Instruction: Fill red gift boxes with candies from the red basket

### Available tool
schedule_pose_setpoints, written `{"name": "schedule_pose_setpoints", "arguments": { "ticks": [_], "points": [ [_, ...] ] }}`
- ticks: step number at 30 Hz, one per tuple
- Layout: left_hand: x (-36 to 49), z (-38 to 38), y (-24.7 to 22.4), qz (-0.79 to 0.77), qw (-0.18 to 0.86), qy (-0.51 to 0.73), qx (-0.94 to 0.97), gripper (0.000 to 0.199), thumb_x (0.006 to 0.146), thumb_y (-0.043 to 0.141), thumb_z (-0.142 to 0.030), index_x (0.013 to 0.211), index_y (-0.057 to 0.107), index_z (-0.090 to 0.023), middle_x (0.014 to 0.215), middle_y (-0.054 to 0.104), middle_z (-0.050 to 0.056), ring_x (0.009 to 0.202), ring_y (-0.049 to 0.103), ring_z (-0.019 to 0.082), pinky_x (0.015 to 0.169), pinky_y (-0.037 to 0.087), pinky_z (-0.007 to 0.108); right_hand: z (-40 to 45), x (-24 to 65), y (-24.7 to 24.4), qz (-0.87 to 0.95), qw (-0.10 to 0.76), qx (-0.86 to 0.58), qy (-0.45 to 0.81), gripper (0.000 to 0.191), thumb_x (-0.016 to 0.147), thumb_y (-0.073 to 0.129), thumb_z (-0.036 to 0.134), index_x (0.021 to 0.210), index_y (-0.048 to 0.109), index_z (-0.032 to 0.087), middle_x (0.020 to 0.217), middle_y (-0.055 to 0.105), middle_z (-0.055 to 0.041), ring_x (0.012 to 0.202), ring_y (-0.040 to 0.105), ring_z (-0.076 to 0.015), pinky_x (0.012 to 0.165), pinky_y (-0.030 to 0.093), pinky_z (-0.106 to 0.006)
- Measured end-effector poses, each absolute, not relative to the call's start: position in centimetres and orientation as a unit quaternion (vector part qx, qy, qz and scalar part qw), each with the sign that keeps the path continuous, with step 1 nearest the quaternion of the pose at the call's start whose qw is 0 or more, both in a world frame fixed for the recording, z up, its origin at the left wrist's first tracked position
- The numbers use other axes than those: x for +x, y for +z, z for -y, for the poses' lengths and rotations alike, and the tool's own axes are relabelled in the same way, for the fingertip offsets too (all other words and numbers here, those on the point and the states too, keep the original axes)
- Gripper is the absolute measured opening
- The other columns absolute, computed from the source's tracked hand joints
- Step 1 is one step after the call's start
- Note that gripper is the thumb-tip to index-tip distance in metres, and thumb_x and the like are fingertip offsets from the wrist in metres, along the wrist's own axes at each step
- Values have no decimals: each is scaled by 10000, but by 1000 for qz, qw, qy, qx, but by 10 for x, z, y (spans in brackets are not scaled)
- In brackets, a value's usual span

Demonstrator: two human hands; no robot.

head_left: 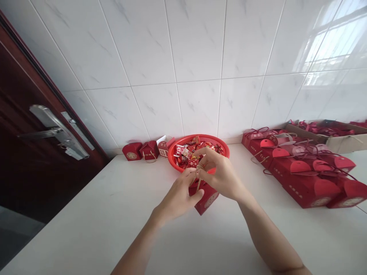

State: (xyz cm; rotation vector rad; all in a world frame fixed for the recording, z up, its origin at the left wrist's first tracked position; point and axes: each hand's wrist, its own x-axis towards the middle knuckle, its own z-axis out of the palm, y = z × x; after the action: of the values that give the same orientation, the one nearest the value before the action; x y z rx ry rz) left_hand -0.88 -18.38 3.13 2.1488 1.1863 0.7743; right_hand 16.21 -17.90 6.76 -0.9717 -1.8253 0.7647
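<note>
A small red gift box [207, 204] with a round gold emblem is in front of me, partly covered by my hands. A twisted tan cord [198, 185] rises from its top as a handle. High on this cord, the fingertips of my right hand [219, 172] are pinched together. My left hand [179, 193] is closed at the cord's left side, its thumb lying by the box; its exact grip is partly hidden. Just behind both hands stands a red plastic basket [172, 158] of wrapped candies [187, 151].
Several red gift boxes [301, 183] with cord handles stand in rows at right, beside a cardboard box [342, 143] of ribbons. Three small boxes [132, 152] sit left of the basket. A tiled wall [197, 107] bounds the white table [94, 214]; a dark door [17, 152] is at left.
</note>
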Motion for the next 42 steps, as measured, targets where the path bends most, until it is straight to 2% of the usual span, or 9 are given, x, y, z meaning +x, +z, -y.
{"name": "schedule_pose_setpoints", "arguments": {
  "ticks": [5, 8, 11, 13, 15, 18, 21, 29, 42],
  "points": [
    [-9, 180, 30, -419, 343, 269, 797, 182, 844, 581, -251, 1018, 619, -213, 920, 649, 17, 778, 592, 186, 701, 493, 305, 179, 168, 70, 748, 428, -400, 311, 341, 793, 557, 137, 1115, 549, 251, 750, 641, 33, 701, 632, -162, 676, 497, -303],
    [-9, 177, 27, -373, 397, 294, 785, 364, 852, 653, -333, 1200, 615, -231, 1095, 684, 60, 1015, 626, 252, 882, 512, 363, 178, 176, 73, 744, 447, -402, 290, 288, 802, 552, 144, 1071, 574, 243, 718, 624, 34, 663, 614, -152, 665, 501, -300],
    [-9, 170, 22, -348, 441, 328, 760, 645, 823, 725, -425, 1403, 496, -260, 1398, 569, 102, 1331, 486, 296, 1083, 424, 409, 178, 189, 77, 728, 473, -425, 257, 243, 807, 570, 174, 1039, 604, 235, 734, 629, 22, 648, 606, -146, 646, 506, -292],
    [-8, 165, 18, -348, 455, 353, 740, 673, 823, 725, -456, 1421, 474, -279, 1491, 488, 91, 1391, 433, 278, 1119, 392, 391, 179, 199, 81, 711, 487, -444, 246, 224, 805, 600, 207, 1027, 614, 230, 740, 637, 15, 641, 613, -148, 634, 511, -291],
    [-5, 160, 11, -353, 457, 388, 718, 572, 830, 704, -484, 1333, 552, -258, 1425, 552, 91, 1320, 510, 260, 1087, 422, 367, 180, 209, 85, 694, 507, -451, 243, 218, 802, 625, 234, 1020, 616, 226, 747, 649, 8, 645, 631, -155, 636, 522, -297],
    [7, 154, -7, -378, 452, 422, 689, 385, 830, 656, -525, 1006, 677, -184, 1054, 711, 87, 1019, 652, 234, 933, 508, 346, 181, 222, 88, 671, 546, -446, 229, 209, 794, 648, 252, 998, 618, 220, 750, 656, 5, 653, 654, -163, 644, 538, -307],
    [25, 158, -37, -381, 444, 399, 706, 326, 824, 638, -493, 753, 659, -175, 795, 695, 60, 793, 632, 201, 797, 521, 334, 179, 235, 89, 646, 583, -448, 203, 202, 780, 661, 240, 977, 626, 213, 723, 646, 10, 645, 663, -166, 650, 554, -317],
    [55, 176, -111, -292, 476, 254, 790, 127, 754, 654, -260, 682, 710, -171, 724, 676, 40, 661, 578, 144, 642, 474, 265, 187, 274, 90, 544, 671, -489, 119, 215, 728, 692, 181, 942, 678, 208, 738, 664, 2, 632, 664, -150, 589, 559, -282],
    [53, 168, -116, -304, 471, 246, 790, 125, 778, 634, -232, 729, 729, -166, 775, 686, 41, 715, 608, 148, 680, 489, 255, 248, 371, 92, 371, 671, -626, -141, 240, 698, 732, 113, 921, 746, 199, 781, 690, -75, 652, 641, -166, 589, 501, -344]
  ]
}}
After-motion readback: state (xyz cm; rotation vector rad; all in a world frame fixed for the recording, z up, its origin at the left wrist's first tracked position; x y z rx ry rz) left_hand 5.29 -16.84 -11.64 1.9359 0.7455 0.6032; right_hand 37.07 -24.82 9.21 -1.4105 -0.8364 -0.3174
